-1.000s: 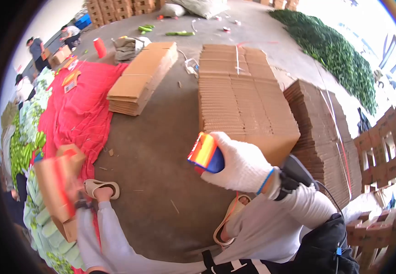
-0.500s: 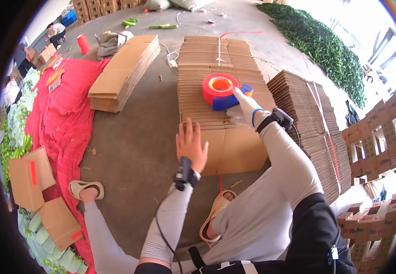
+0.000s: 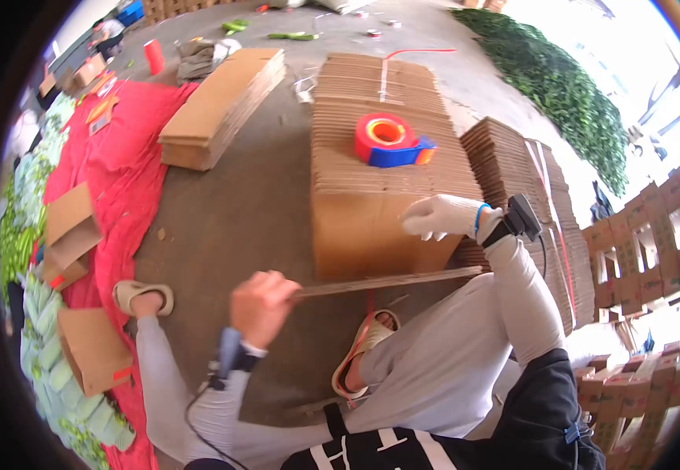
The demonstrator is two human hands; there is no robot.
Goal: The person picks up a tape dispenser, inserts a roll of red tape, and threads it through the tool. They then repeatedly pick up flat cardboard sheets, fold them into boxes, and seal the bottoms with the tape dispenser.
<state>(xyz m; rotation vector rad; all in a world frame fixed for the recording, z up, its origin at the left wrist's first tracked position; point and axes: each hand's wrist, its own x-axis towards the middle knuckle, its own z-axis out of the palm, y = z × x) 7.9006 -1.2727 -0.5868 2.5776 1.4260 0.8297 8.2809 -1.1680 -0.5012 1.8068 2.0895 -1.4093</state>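
Observation:
Bare and slightly blurred, my left hand [image 3: 263,305] is closed on the left end of a flat folded cardboard sheet [image 3: 387,282], seen nearly edge-on. My right hand [image 3: 443,217], in a white glove, hovers above the sheet's right part with fingers bent down; whether anything is in them cannot be made out. Just beyond both hands stands a stack of flattened cardboard boxes [image 3: 383,168]. On its top lies a red tape roll in a blue dispenser [image 3: 387,141].
Another strapped cardboard stack [image 3: 520,188] stands at right, a smaller one [image 3: 218,110] at upper left. A red cloth [image 3: 132,172] with open boxes [image 3: 93,351] and green produce lies at left. A person [image 3: 108,37] is far back left.
My left hand has moved left and down, now gripping a cardboard sheet off the stack's front. My right hand has left the tape dispenser and come nearer. The view has shifted slightly.

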